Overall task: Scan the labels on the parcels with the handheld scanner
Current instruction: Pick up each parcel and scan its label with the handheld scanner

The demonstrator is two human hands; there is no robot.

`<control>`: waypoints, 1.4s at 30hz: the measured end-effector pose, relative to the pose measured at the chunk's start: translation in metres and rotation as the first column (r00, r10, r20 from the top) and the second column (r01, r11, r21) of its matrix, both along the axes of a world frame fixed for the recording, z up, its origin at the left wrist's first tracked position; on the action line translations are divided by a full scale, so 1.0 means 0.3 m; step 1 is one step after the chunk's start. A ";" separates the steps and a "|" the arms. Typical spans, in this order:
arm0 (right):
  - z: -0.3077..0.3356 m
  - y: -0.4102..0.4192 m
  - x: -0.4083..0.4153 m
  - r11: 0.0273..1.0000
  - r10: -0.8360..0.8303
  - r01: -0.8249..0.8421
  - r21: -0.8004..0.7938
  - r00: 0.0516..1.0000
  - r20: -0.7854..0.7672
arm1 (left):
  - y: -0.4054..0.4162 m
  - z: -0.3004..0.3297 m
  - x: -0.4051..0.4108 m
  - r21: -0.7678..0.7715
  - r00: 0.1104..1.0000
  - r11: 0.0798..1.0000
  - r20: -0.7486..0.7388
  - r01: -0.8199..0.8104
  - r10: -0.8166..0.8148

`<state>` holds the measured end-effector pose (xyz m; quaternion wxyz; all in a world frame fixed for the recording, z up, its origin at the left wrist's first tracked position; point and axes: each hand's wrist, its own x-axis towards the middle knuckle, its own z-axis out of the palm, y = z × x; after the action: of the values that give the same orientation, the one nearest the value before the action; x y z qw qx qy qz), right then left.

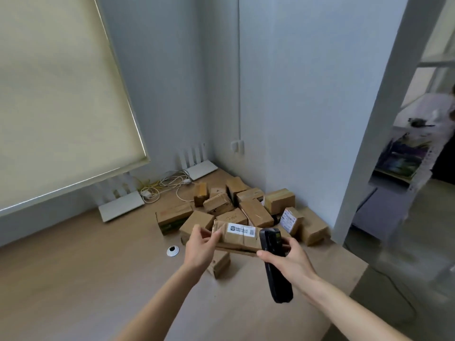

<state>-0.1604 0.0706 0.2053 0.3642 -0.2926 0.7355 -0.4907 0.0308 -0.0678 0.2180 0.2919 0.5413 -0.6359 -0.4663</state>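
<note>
My left hand [200, 244] grips the left end of a long brown cardboard parcel [237, 238] and holds it above the desk. A white label [240, 229] with a printed code faces up on its top. My right hand [289, 260] holds a black handheld scanner [274, 264]. The scanner's head lies at the parcel's right end, just right of the label. A pile of several brown parcels [246, 205] sits behind on the desk, and one small parcel [219, 263] lies under the held one.
The wooden desk [98, 279] fills the corner of the room. Two white routers [121, 205] [202, 168] and a tangle of cables [167, 184] stand at the back. A round cable grommet [173, 251] lies left of my left hand. The desk edge drops off at right.
</note>
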 end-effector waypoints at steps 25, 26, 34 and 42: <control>0.620 0.419 0.046 0.943 0.287 -0.331 -0.037 0.865 -0.412 | 0.456 0.590 0.193 0.009 0.875 0.994 -0.473 -0.113 0.104; 0.613 0.428 0.044 0.938 0.308 -0.347 -0.026 0.862 -0.402 | 0.468 0.590 0.192 0.021 0.864 0.995 -0.495 -0.093 0.091; 0.580 0.451 0.034 0.887 0.443 -0.449 0.104 0.768 -0.462 | 0.524 0.602 0.223 -0.027 0.859 0.997 -0.510 -0.068 0.045; 0.691 0.424 0.018 0.892 0.422 -0.385 0.237 0.521 -0.742 | 0.499 0.622 0.323 -0.172 0.948 0.976 -0.309 -0.133 0.075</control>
<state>-0.1551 0.1978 0.4127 0.1200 -0.6292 0.7409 -0.2017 0.1277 0.0819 0.4045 0.4599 0.4665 -0.5962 -0.4640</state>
